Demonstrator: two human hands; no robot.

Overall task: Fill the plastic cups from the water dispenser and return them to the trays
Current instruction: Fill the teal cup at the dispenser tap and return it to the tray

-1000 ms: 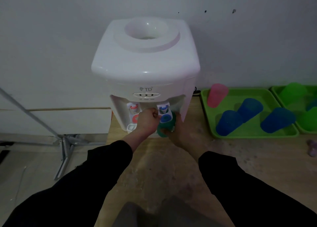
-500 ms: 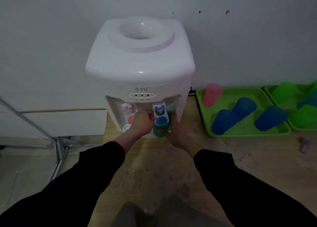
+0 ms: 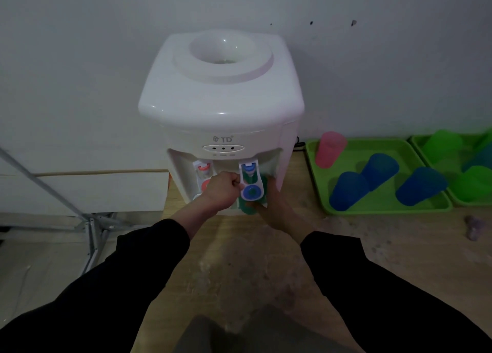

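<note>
A white water dispenser (image 3: 221, 105) stands on the wooden table against the wall. My right hand (image 3: 274, 206) grips a green cup (image 3: 249, 207) held under the blue tap (image 3: 249, 182), which hides most of the cup. My left hand (image 3: 222, 191) is curled into a fist with its fingers on the left side of the blue tap lever. A red tap (image 3: 203, 171) sits to the left, partly behind my left hand. To the right, a green tray (image 3: 372, 209) holds a pink cup (image 3: 330, 150) and three blue cups (image 3: 348, 190) upside down.
A second green tray (image 3: 420, 145) with green cups (image 3: 442, 145) lies at the far right edge. A small purple object (image 3: 474, 228) rests on the table in front of the trays. A metal stand (image 3: 90, 219) is on the floor at left.
The view has shifted slightly. My hands stay at the blue tap, with the green cup still under it.
</note>
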